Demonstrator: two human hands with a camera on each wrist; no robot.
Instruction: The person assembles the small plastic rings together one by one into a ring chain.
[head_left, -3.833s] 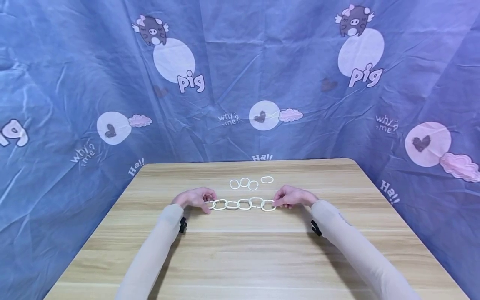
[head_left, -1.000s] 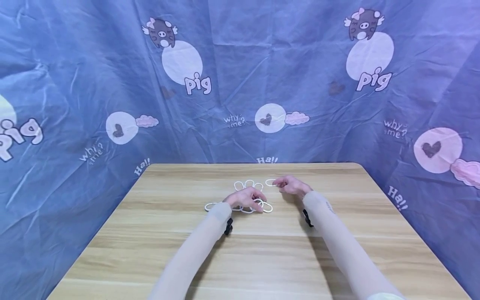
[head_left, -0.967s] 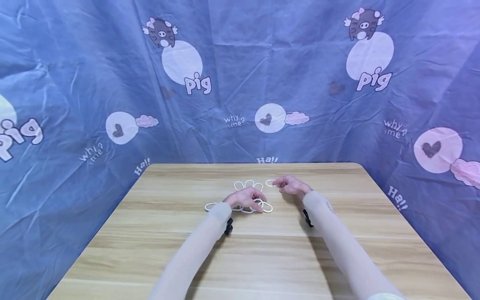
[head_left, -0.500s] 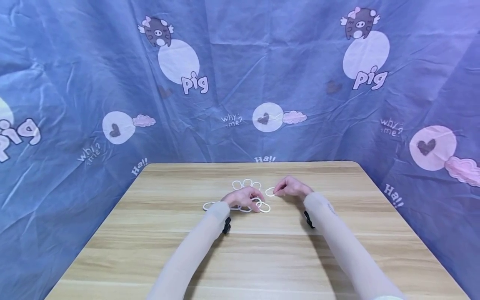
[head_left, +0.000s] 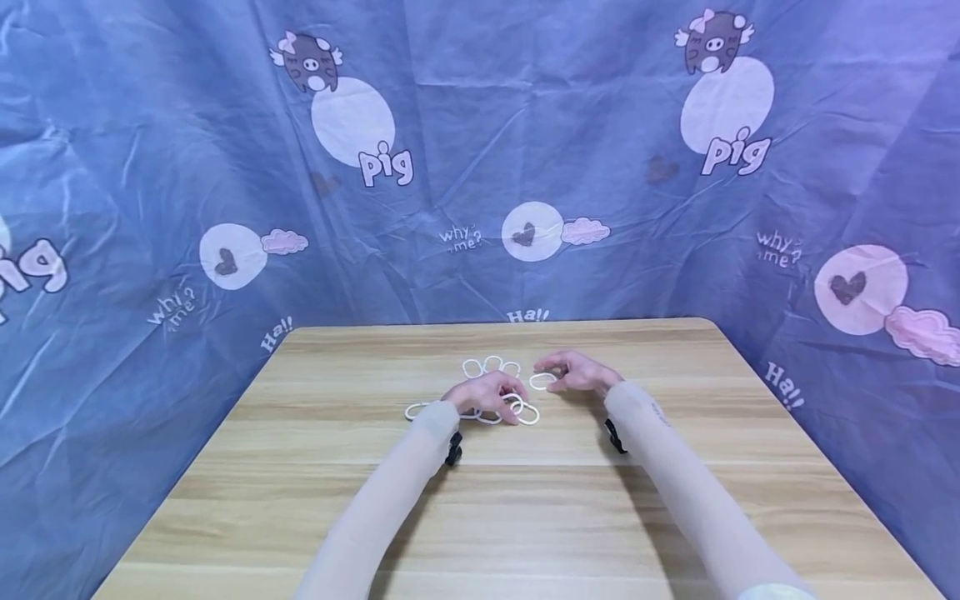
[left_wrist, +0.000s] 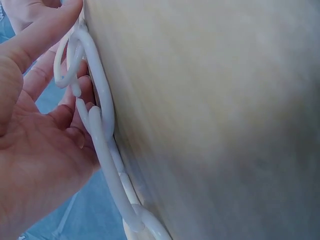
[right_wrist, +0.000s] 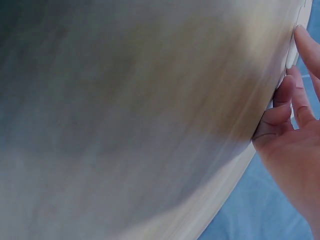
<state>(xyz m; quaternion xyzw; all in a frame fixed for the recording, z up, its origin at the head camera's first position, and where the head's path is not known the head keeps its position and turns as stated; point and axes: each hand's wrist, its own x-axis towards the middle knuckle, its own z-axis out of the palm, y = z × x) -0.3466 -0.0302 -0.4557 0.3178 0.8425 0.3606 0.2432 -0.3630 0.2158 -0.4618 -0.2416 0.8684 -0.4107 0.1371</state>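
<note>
A white plastic chain (left_wrist: 114, 175) of oval links lies left to right on the wooden table. My left hand (head_left: 487, 393) reaches across it and holds it near its right end, thumb in front and fingers behind; the left hand and sleeve hide its middle. One link (left_wrist: 103, 85) lies close by the left fingers in the left wrist view. To the right, my right hand (head_left: 581, 372) is beside a loose white link (head_left: 542, 374), thumb by its near right end and forefinger raised apart behind it. In the right wrist view only a sliver of white shows by the right fingertips (right_wrist: 300, 37).
Several loose white links (head_left: 492, 357) lie in a cluster behind the left hand. The wooden table (head_left: 480, 517) reaches back to a blue printed curtain (head_left: 450, 167) that hangs behind and at both sides. Black wrist straps (head_left: 454, 450) sit under the sleeves.
My left hand moved right along the chain, then stayed there. My right hand left the chain's right end, drew the loose link nearer, and its fingers have now spread from it.
</note>
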